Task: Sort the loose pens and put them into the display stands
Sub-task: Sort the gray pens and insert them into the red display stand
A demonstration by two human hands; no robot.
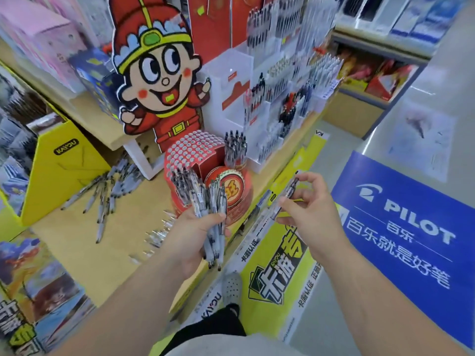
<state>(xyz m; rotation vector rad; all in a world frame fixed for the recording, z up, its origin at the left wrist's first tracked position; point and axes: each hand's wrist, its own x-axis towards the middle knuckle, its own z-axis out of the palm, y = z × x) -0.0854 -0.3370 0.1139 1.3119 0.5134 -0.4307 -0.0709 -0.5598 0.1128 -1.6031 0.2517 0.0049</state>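
Note:
My left hand (195, 235) grips a thick bundle of clear pens with black parts (203, 199), held upright in front of the red round display stand (195, 155). To the right, my right hand (305, 209) pinches a single clear pen (288, 194) at an angle over the shelf edge. The red stand has a top full of capped pens and a cup of black pens (235, 147) at its right. Loose pens (110, 188) lie scattered on the wooden shelf to the left, and a few more (159, 235) lie just beside my left wrist.
A large cartoon figure cutout (159, 73) stands behind the red stand. Clear acrylic pen stands (282, 93) fill the shelf to the right. A yellow box (61, 170) sits at the left. A blue Pilot floor sign (406, 227) lies on the aisle.

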